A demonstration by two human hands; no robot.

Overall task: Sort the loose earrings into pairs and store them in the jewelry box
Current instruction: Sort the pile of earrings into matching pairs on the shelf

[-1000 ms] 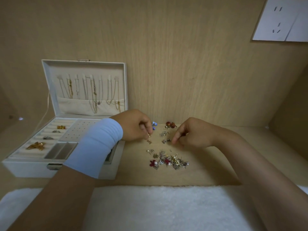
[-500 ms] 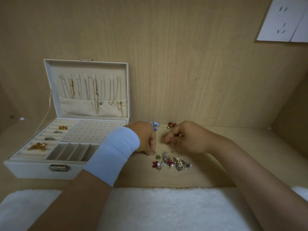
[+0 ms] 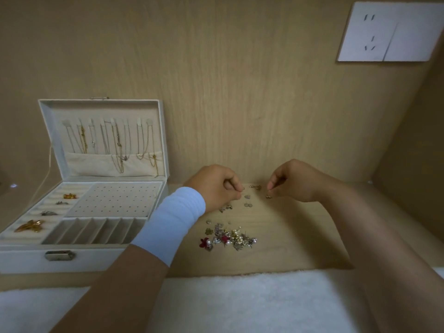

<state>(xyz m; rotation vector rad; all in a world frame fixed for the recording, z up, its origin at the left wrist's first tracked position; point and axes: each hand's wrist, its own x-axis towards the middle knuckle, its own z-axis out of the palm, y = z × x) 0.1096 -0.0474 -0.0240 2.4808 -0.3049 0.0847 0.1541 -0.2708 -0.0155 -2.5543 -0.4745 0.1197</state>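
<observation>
- Here, the left hand [image 3: 216,186] hovers low over the wooden desktop [image 3: 300,236], fingers curled and thumb and forefinger tips pressed together. A tiny glint shows at the tips, too small to tell whether an earring is pinched there.
- The right hand [image 3: 296,181] faces it, its fingers likewise curled and pointing down. A small earring [image 3: 268,196] lies just below its fingertips, and whether they touch it cannot be told.
- Between the hands a few small metal earrings [image 3: 248,200] lie spread apart on the desktop.
- Nearer the person sits the mixed earring pile [image 3: 228,237], with pearl, red and gold pieces tangled together.
- The white jewelry box [image 3: 96,258] stands to the left of the pile, its lid upright.
- Necklaces [image 3: 117,145] hang inside the lid.
- The perforated earring panel [image 3: 115,200] carries nothing, while gold and silver brooches [image 3: 28,225] sit in the ring rolls at the far left.
- A white wristband [image 3: 173,219] wraps the left wrist.
- A white fluffy towel [image 3: 240,301] covers the near edge, and a wall socket [image 3: 389,32] is at the upper right.
</observation>
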